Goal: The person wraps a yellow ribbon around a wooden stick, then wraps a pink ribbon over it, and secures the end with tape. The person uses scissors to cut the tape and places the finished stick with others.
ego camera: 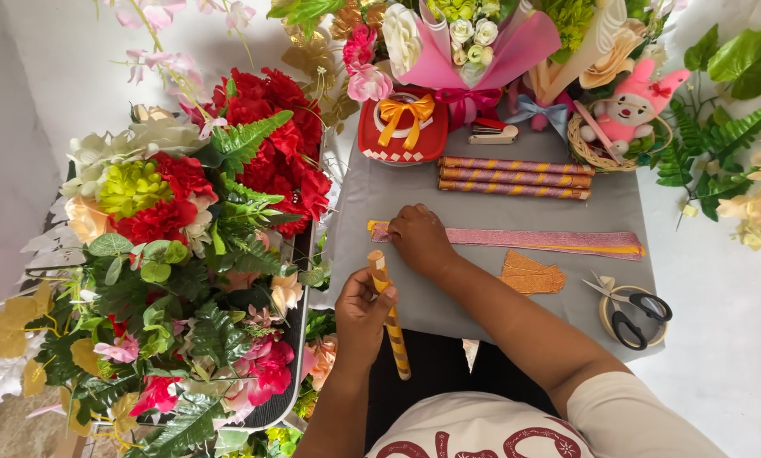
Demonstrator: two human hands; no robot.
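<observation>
1. The left hand (362, 312) is raised at about 7 o'clock from the frame's centre, fingers curled shut in a grip, thumb uppermost.
2. Its forearm runs down toward 6 o'clock.
3. The right hand (418, 240) lies palm down, knuckles toward 11 o'clock, fingers pressed flat.
4. Its forearm stretches back toward 4 o'clock, ending in a pale sleeve.

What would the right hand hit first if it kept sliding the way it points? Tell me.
The right hand points up and left across the grey mat, resting on the pink glitter strip. Going straight on, it would likely meet the red pouch with the orange bow first, though depth is unclear.
</observation>
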